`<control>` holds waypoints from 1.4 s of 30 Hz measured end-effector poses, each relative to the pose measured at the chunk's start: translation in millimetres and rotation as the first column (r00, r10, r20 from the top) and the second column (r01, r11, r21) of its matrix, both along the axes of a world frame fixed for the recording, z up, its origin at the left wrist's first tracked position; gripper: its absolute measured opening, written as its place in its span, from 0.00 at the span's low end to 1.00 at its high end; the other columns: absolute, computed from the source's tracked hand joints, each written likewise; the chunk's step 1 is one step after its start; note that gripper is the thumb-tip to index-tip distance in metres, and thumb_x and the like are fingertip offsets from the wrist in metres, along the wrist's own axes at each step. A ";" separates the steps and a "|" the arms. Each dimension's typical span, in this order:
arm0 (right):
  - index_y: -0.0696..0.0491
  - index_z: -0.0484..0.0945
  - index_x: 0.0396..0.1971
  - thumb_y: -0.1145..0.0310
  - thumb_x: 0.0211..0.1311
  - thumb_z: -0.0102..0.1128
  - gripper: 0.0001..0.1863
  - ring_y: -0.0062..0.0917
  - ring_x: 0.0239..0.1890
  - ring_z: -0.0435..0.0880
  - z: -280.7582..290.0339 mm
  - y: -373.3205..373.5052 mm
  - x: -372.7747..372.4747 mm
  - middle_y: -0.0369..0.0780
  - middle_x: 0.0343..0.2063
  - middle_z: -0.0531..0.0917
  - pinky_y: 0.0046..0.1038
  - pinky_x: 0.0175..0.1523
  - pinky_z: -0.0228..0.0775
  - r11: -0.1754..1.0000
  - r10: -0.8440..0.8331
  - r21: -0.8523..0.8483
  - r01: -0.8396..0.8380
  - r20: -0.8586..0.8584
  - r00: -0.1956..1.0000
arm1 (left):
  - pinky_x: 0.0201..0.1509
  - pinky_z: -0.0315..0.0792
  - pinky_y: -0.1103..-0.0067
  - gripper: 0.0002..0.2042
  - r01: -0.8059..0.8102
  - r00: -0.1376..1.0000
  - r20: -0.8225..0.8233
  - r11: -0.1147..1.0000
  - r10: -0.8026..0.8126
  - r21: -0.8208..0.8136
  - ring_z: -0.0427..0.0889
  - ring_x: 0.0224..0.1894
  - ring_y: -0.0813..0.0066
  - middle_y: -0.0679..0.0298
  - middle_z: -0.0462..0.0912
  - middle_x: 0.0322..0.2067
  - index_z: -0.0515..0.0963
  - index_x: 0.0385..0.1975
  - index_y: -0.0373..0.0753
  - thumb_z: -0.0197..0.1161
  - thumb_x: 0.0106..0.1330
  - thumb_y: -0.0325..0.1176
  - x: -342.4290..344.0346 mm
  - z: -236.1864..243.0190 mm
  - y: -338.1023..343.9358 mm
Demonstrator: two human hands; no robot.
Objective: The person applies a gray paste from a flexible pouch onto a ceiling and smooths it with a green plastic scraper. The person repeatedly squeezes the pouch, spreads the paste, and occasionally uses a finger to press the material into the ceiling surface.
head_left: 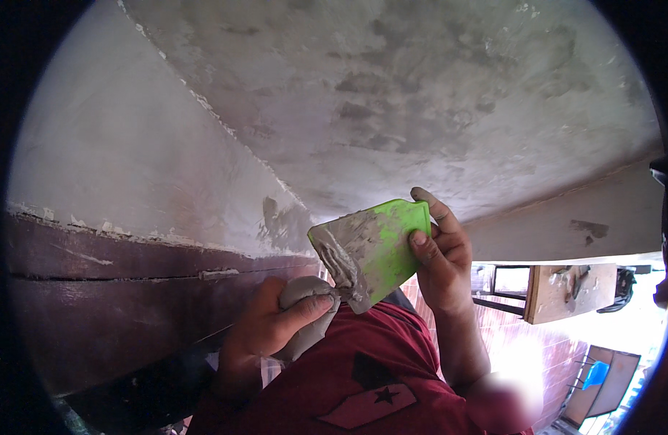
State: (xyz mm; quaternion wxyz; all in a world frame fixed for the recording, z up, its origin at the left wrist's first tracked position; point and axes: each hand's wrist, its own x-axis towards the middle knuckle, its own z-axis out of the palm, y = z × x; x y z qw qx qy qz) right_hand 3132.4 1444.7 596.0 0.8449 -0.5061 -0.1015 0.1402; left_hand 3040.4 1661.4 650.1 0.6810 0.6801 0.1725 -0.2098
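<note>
My right hand (pixel 444 264) grips a flat green plastic spreader (pixel 392 246) by its right edge, thumb on the near face and fingers behind. Grey putty smears much of that face, with a thick wet ridge (pixel 340 262) along the left edge. My left hand (pixel 272 319) is closed around a smooth grey lump of putty (pixel 305 322), thumb pressed on its front. The lump meets the spreader's lower left corner, where wet putty joins them. Most of the left fingers are hidden behind the lump.
A grey plastered surface (pixel 392 94) with dark patches spreads overhead. It meets a paler plastered wall (pixel 124 138) at a rough seam; a dark brown band (pixel 117 283) runs below. At right stand a wooden table (pixel 573 290) with items on it and a blue chair (pixel 596 375).
</note>
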 end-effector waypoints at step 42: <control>0.67 0.63 0.61 0.77 0.65 0.53 0.25 0.24 0.45 0.82 -25.8 -6.4 15.4 0.48 0.45 0.82 0.22 0.50 0.74 0.981 -0.130 0.098 0.170 -0.320 0.938 | 0.31 0.77 0.71 0.13 0.084 0.830 0.275 0.597 -0.485 0.798 0.85 0.25 0.59 0.54 0.83 0.23 0.80 0.24 0.35 0.75 0.45 0.36 23.4 17.4 -32.3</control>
